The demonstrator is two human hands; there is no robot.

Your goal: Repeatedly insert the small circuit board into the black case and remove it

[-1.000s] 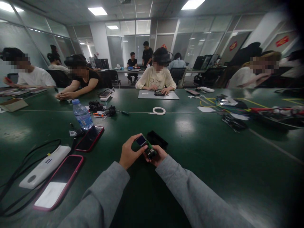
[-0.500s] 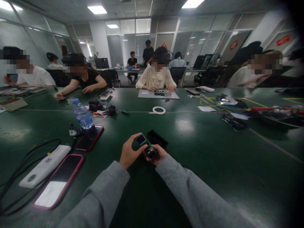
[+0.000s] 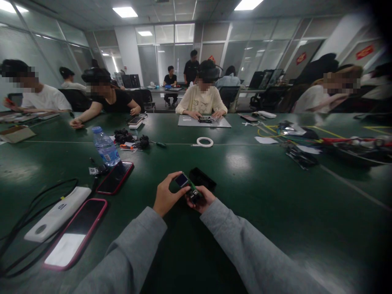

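Between my two hands is a small green circuit board [image 3: 192, 188] with a little dark screen [image 3: 181, 180] at its upper left end and black parts at its lower right. My left hand [image 3: 167, 193] pinches the screen end between thumb and fingers. At the other end, my right hand [image 3: 204, 199] is closed around the board's lower right part, and its fingers hide some of it. Just behind the board, a black open box-shaped case [image 3: 202, 179] lies on the green table [image 3: 260, 196], apart from my hands.
To my left lie a pink-edged phone [image 3: 76, 232], a white device [image 3: 58, 214] with black cables, and a red-edged phone [image 3: 115, 178] beside a water bottle [image 3: 105, 146]. A white tape roll [image 3: 204, 142] lies ahead. Several people sit across the table.
My hands and the circuit board have hardly moved. Across the table, the person in black has shifted a hand to the right, and the person opposite has moved their hands slightly.
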